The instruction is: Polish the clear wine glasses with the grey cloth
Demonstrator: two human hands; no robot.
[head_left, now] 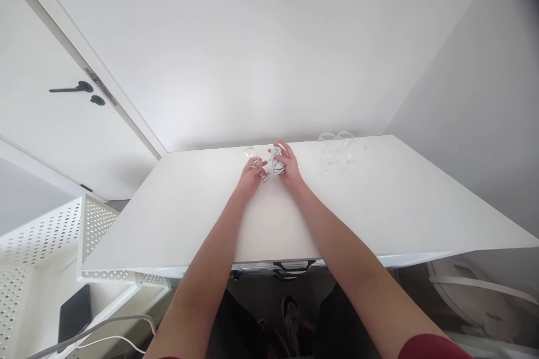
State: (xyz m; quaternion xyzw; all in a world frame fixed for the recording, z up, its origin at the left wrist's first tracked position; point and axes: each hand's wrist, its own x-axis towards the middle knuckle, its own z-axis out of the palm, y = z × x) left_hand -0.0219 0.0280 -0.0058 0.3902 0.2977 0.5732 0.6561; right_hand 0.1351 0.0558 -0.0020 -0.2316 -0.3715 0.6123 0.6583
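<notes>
No text, label, brand, number or sign can be read on the crumpled cloth (pixel 278 165), the clear glasses (pixel 346 148) or the white tabletop (pixel 278 224). Any print on the shoe (pixel 289 309) below is too small to make out.

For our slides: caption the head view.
Left hand holds a clear glass, right hand a crumpled pale cloth, over a white surface.
</notes>
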